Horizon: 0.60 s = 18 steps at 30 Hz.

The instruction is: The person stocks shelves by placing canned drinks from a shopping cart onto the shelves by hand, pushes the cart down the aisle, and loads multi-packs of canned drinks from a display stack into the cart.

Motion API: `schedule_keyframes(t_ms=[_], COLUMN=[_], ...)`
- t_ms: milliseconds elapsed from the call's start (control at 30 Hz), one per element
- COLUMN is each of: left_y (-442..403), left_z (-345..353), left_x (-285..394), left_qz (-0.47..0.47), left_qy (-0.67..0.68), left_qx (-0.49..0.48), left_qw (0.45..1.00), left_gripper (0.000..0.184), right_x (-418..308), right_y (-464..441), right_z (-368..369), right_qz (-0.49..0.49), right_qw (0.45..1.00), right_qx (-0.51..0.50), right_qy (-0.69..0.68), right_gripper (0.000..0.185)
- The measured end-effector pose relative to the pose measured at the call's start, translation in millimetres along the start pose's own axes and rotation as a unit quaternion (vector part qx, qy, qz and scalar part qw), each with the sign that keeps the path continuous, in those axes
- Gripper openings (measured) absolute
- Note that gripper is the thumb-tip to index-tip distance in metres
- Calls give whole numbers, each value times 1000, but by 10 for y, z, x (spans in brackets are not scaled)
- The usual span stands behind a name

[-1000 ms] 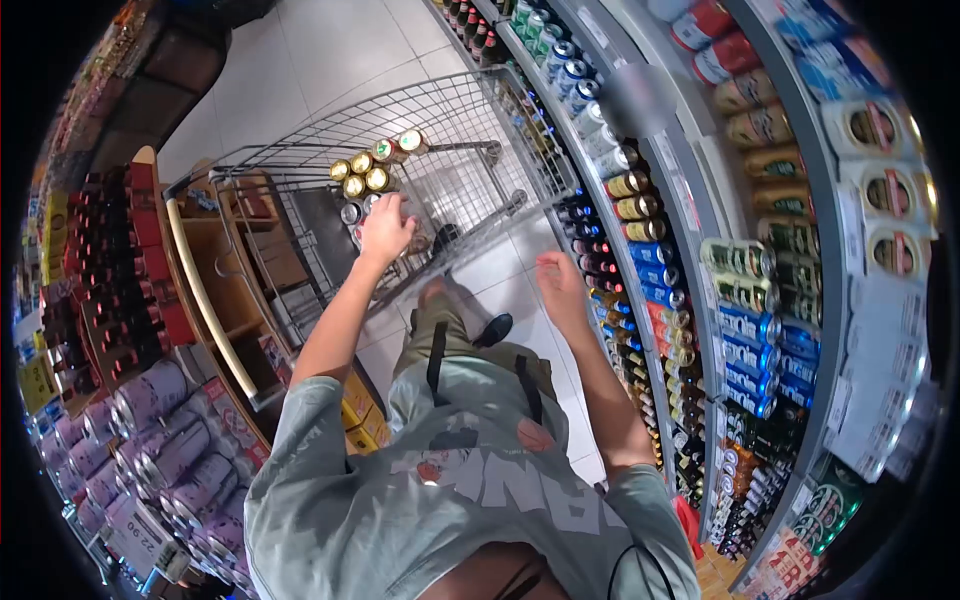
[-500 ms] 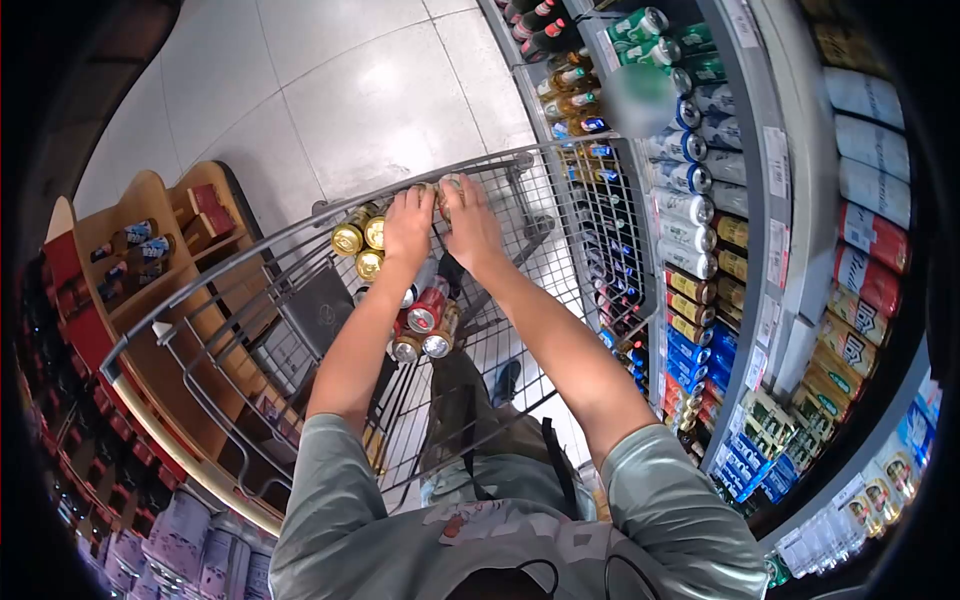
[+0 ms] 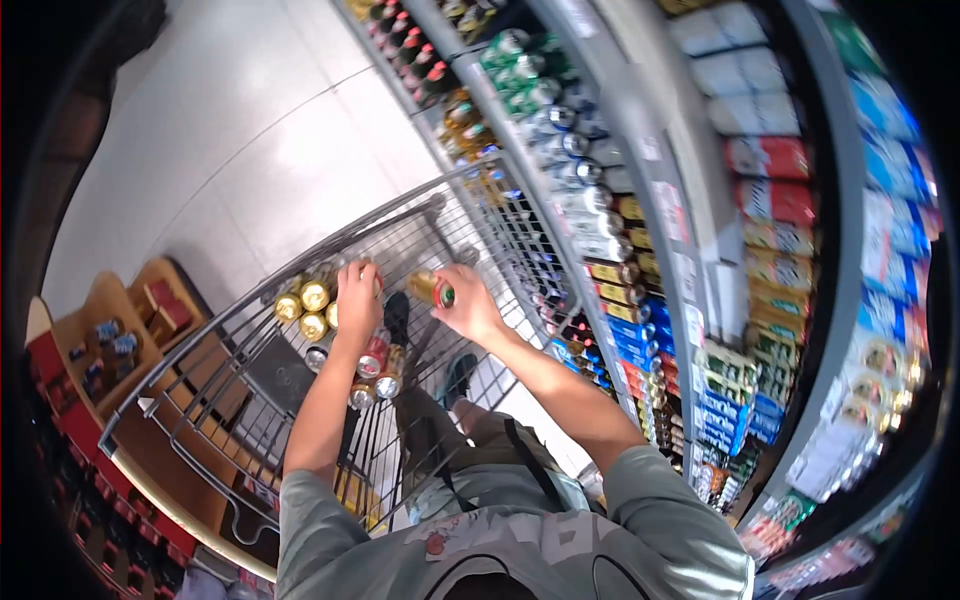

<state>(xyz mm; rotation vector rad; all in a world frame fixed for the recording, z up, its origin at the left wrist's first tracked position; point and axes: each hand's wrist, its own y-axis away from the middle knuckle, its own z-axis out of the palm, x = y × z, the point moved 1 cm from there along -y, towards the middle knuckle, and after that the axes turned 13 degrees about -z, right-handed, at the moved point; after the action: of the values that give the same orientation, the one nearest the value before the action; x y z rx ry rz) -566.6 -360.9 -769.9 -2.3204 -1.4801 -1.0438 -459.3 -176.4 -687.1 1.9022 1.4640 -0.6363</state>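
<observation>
Between my right hand and the shopping cart floor is a gold can, gripped on its side with a red-and-green end facing me. My left hand is curled over a can beside the gold-topped cans; my fingers cover most of it. Closer to my body, a red can and silver-topped cans lie together in the wire cart. Both hands are inside the cart, a little apart.
Shelves of drink cans and bottles run along my right. A wooden display with boxed goods stands at the left. Pale tiled floor shows ahead beyond the cart. My legs and shoes are visible below the cart.
The view has turned and shifted. My hands, close together over the far cans before, are now apart, with the right drawn back and its gold can now visible.
</observation>
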Motion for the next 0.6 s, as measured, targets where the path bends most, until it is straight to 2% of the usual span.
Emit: schedule_keyframes(t_ms=[67, 133, 267, 333, 400, 500, 600], left_y=[152, 333, 715, 808, 908, 1110, 1202], left_z=[-98, -219, -643, -738, -932, -1123, -1074], left_x=[342, 734, 1828, 2266, 2902, 3819, 4319], left_qz=[15, 14, 65, 133, 163, 245, 274], left_qy=[3, 32, 38, 50, 53, 57, 65], left_qx=[14, -15, -11, 8, -30, -49, -55], left_qw=[1000, 999, 997, 990, 985, 967, 958], left_gripper=[49, 53, 54, 53, 53, 52, 54], right_x=[-180, -330, -555, -691, -774, -838, -749], right_y=[416, 885, 1884, 2398, 2906, 3539, 3860], right_z=[-458, -901, -1726, -2089, -2422, -2885, -3108], right_qz=[4, 1, -65, -73, -34, -69, -51], right_qw=[999, 997, 989, 983, 981, 967, 958], right_qx=[35, 58, 122, 169, 193, 247, 281], right_qy=[-23, -48, -43, -18, -16, -5, -11], right_gripper=[61, 62, 60, 61, 62, 56, 55])
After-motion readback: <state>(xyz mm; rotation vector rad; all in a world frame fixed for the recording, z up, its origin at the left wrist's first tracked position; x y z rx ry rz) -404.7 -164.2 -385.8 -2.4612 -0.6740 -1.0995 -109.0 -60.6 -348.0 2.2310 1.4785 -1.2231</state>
